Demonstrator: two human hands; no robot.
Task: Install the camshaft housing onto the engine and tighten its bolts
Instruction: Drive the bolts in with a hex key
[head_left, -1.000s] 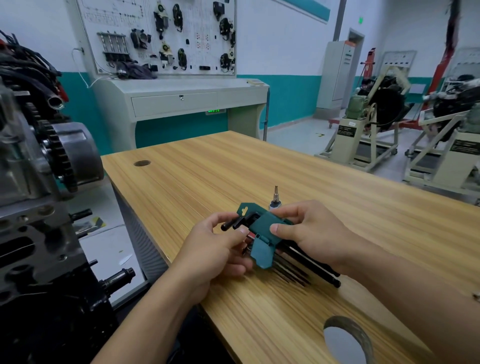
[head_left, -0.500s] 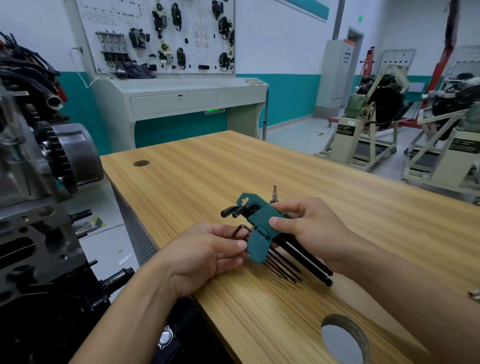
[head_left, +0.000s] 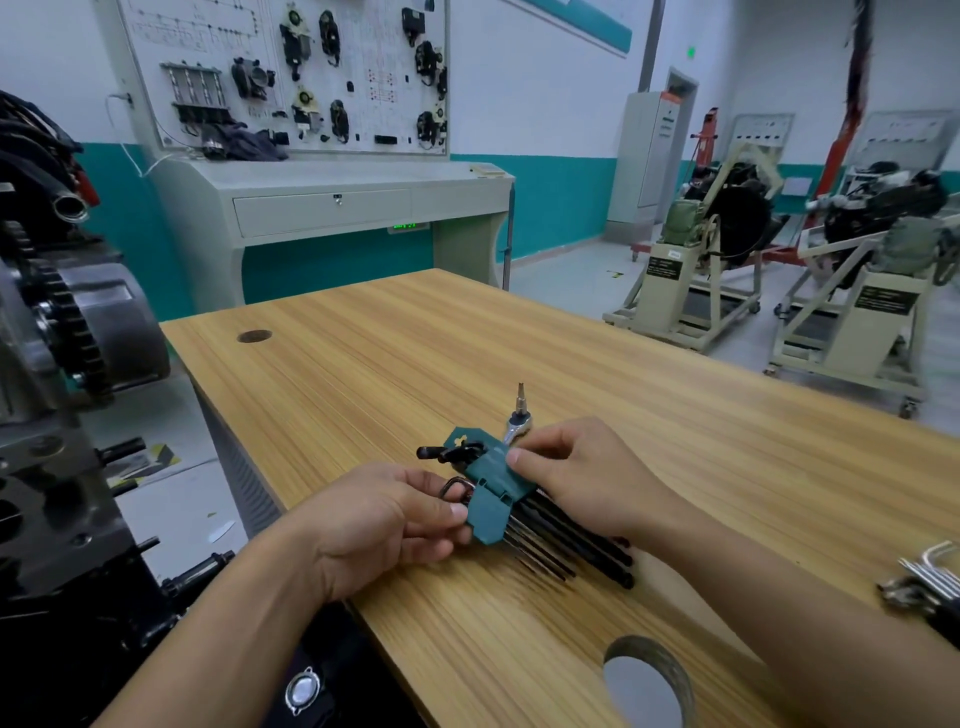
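Note:
A set of black hex keys in a green plastic holder (head_left: 493, 486) lies on the wooden table (head_left: 675, 441) in front of me. My right hand (head_left: 576, 475) pinches the holder's upper part between thumb and fingers. My left hand (head_left: 384, 525) grips the holder's lower flap, with its fingers curled by the short bent ends of the keys. The long key shafts (head_left: 576, 545) stick out toward the lower right. A ratchet with a bit (head_left: 518, 415) pointing up rests just behind my right hand. The engine (head_left: 57, 374) stands at the left edge with a toothed sprocket showing.
A second set of silver hex keys (head_left: 924, 582) lies at the table's right edge. Round cable holes sit at the near edge (head_left: 649, 686) and the far left corner (head_left: 254, 336). Engine stands (head_left: 717, 260) and a training console (head_left: 332, 202) stand behind the table.
My left hand has slid from the keys' bent ends at the top of the holder down to its lower flap. The holder has been lowered closer to the table.

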